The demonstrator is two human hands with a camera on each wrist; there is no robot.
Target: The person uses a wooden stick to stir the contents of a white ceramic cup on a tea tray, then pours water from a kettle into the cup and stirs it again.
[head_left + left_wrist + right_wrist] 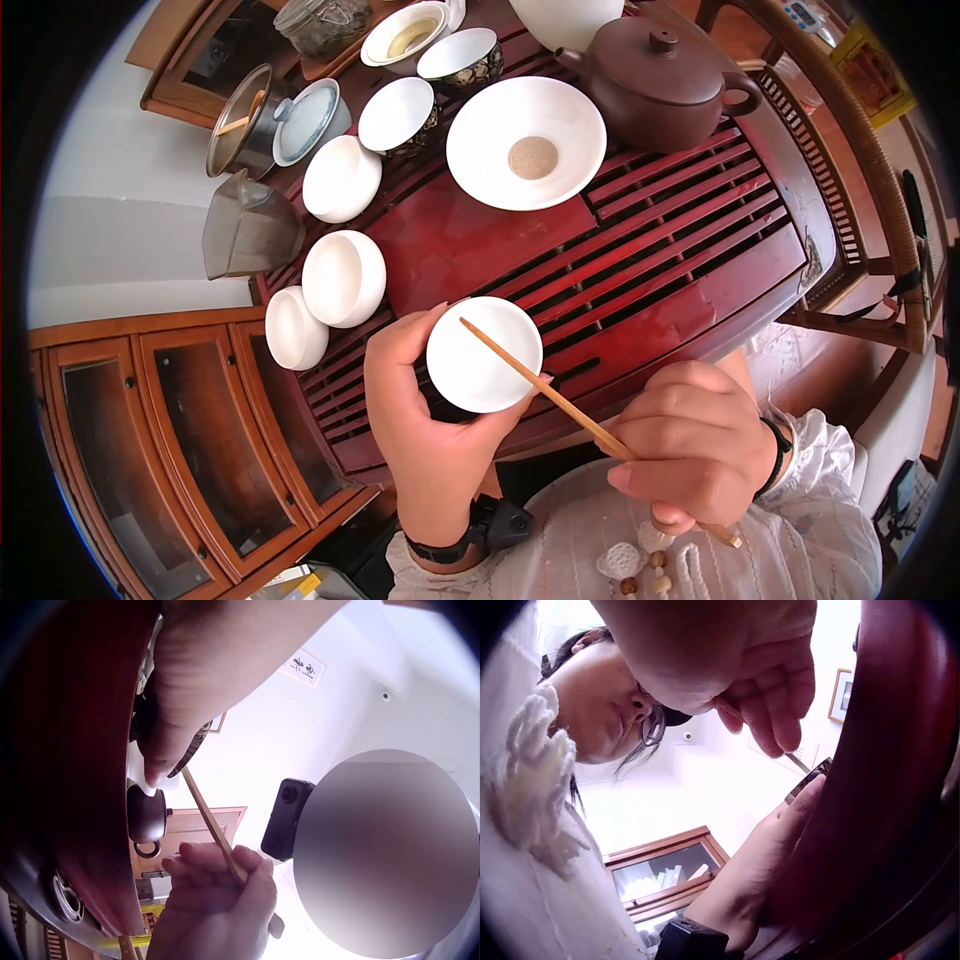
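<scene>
In the head view my left hand [425,425] grips a small tea bowl [468,368] around its side, thumb and fingers on opposite sides. The bowl is white inside; its dark patterned outer wall [196,742] shows in the left wrist view. My right hand [695,435] holds a slim wooden stick [572,411] with curled fingers and thumb. The stick's tapered tip overlaps the bowl's white interior near the far left rim, and its other end sticks out below the right hand. Part of the bowl's outside is hidden by the left hand.
A dark red slatted tea tray [680,205] lies beyond the hands. On it stand a white strainer bowl [480,150], a brown teapot [660,75] and several cups, including a white cup [345,280]. A glass pitcher [250,230] stands left; a woven chair [890,190] is right.
</scene>
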